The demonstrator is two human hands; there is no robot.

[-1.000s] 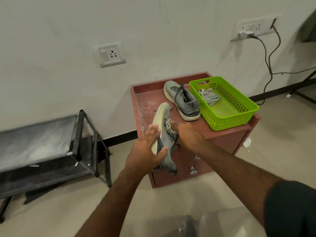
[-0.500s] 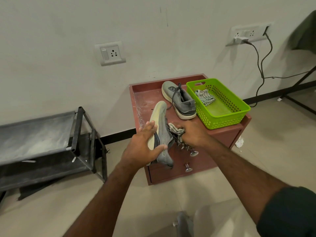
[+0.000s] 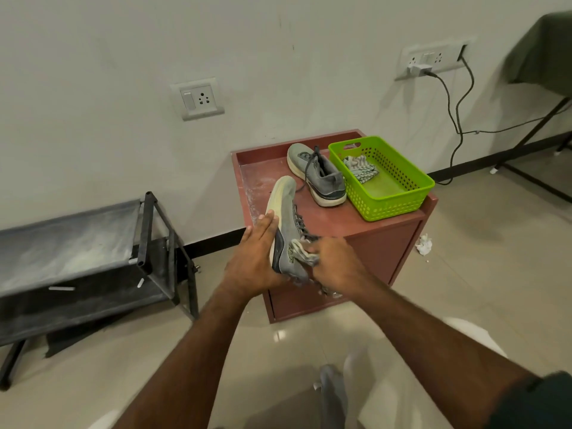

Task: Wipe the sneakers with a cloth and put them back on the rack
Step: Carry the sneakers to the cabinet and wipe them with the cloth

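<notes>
Left grip (image 3: 252, 264) cups tilted sneaker (image 3: 286, 229); right grip (image 3: 335, 267) bunches cloth (image 3: 305, 253), mostly hidden.

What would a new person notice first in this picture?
At the centre, the left hand holds a grey sneaker on its side while the right hand presses a cloth against it. Behind, a bright green basket stands on the red cabinet beside the second sneaker.

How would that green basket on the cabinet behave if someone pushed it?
The green basket looks like thin perforated plastic holding only a folded cloth, so it is probably light and would slide easily. It sits near the edge of the cabinet, so a firm shove might send it off.
</notes>
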